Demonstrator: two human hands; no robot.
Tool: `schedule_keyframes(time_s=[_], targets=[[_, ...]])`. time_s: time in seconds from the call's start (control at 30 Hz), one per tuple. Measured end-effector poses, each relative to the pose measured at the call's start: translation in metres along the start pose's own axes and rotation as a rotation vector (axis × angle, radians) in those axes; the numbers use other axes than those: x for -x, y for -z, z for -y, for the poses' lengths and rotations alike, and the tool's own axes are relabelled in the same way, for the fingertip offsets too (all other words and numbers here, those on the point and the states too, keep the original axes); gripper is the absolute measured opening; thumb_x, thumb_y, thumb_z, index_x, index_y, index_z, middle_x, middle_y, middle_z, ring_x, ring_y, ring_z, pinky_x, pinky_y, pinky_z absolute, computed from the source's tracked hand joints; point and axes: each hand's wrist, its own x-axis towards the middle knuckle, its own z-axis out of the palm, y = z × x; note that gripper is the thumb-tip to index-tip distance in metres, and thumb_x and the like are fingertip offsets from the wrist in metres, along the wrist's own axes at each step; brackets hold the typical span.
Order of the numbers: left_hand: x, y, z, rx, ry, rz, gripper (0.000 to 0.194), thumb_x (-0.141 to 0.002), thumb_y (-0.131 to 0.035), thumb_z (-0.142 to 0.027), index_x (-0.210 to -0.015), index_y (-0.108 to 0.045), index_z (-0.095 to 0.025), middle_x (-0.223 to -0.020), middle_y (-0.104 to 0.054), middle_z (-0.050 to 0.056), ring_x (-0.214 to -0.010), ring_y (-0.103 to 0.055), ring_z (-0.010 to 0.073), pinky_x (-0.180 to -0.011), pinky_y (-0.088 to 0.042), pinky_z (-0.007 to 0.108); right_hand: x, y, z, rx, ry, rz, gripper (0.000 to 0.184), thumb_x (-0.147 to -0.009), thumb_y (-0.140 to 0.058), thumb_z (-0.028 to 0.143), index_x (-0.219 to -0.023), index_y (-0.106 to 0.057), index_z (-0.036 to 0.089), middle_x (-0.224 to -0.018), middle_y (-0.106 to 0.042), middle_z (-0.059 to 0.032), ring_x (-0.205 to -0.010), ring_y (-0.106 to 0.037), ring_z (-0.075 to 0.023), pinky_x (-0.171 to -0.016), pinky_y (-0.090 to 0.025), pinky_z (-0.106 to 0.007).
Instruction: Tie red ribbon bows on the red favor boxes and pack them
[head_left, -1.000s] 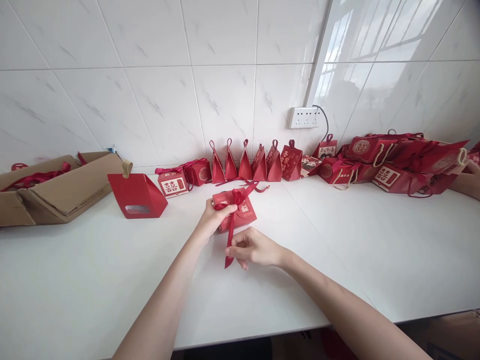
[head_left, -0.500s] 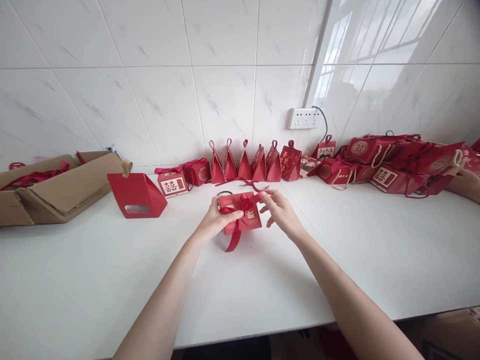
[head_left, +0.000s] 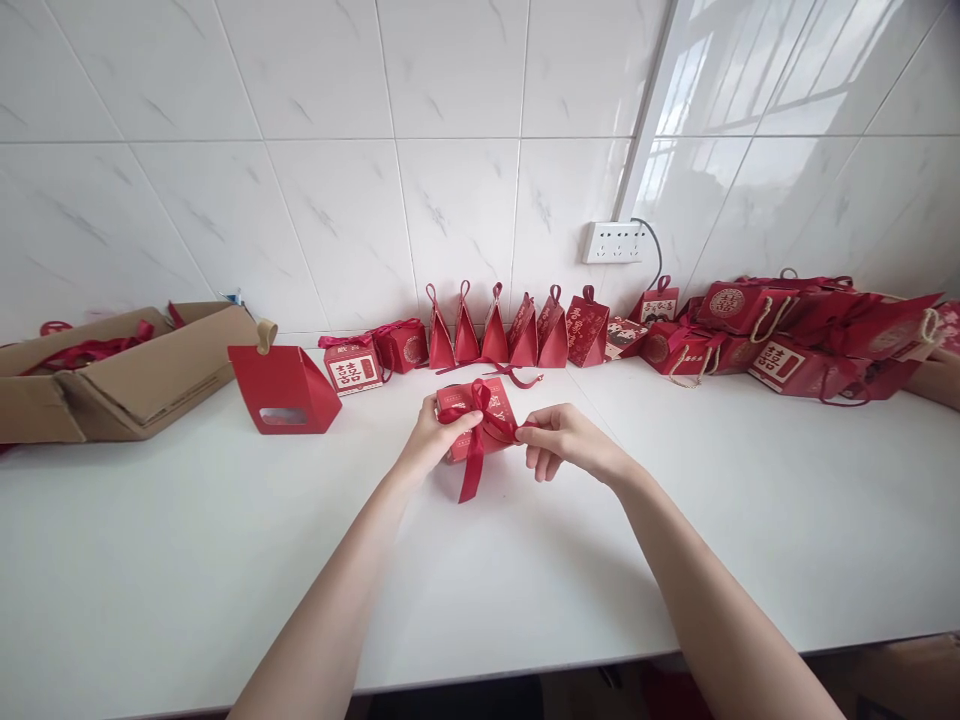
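A small red gift box (head_left: pixel 501 396) with pale printed characters rests on the white table in front of me. A red ribbon (head_left: pixel 472 470) is tied around it in a bow, one tail hanging over the near side. My left hand (head_left: pixel 436 432) grips the box's left side, its thumb lying on top by the knot. To the right, my right hand (head_left: pixel 559 440) pinches an end of the ribbon between thumb and index finger, just beyond the box's right edge. The other right fingers are curled under.
An open cardboard carton (head_left: pixel 172 370) with red ribbon inside stands at left, a red windowed box (head_left: pixel 285 390) beside it. Several triangular red boxes (head_left: pixel 495 335) line the wall. Red boxes (head_left: pixel 802 350) are heaped at right, where another person's hand (head_left: pixel 934 375) touches them. A power strip (head_left: pixel 616 243) hangs above.
My right hand has moved down from the box's upper right corner to its right side, drawing the ribbon end along. My left hand keeps its hold. The view has shifted slightly.
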Motion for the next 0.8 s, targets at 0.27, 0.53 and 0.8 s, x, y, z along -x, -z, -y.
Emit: schedule_keyframes(time_s=[0.27,0.53,0.8], targets=[[-0.002,0.001,0.003,0.034,0.008,-0.01,0.061,-0.061,-0.079,-0.046,-0.106,-0.047,-0.02,-0.111,-0.062,0.006,-0.099,-0.062,0.0222,-0.077,-0.048,0.03,0.003,0.006,-0.002,0.092,-0.04,0.131,0.018,-0.079,-0.059,0.028,-0.074,-0.069,0.013,-0.068,-0.071,-0.0056,-0.055,-0.066,-0.0139,-0.053,-0.053,-0.022],[-0.001,0.0,0.001,0.04,-0.024,-0.019,0.054,-0.064,-0.076,-0.042,-0.105,-0.048,-0.02,-0.112,-0.06,0.007,-0.096,-0.062,0.0209,-0.075,-0.049,0.031,0.006,0.013,-0.005,0.184,-0.098,0.28,0.026,-0.077,-0.064,0.038,-0.079,-0.073,0.014,-0.083,-0.073,-0.0082,-0.068,-0.069,-0.0163,-0.056,-0.053,-0.021],[0.008,-0.006,-0.002,-0.089,-0.114,0.047,0.058,-0.065,-0.075,-0.038,-0.112,-0.046,-0.021,-0.108,-0.059,0.006,-0.102,-0.059,0.0213,-0.089,-0.046,0.035,0.002,0.022,-0.007,0.257,0.132,-0.342,0.045,-0.079,-0.057,0.06,-0.075,-0.064,0.016,-0.081,-0.065,-0.0086,-0.067,-0.059,-0.017,-0.05,-0.05,-0.027]])
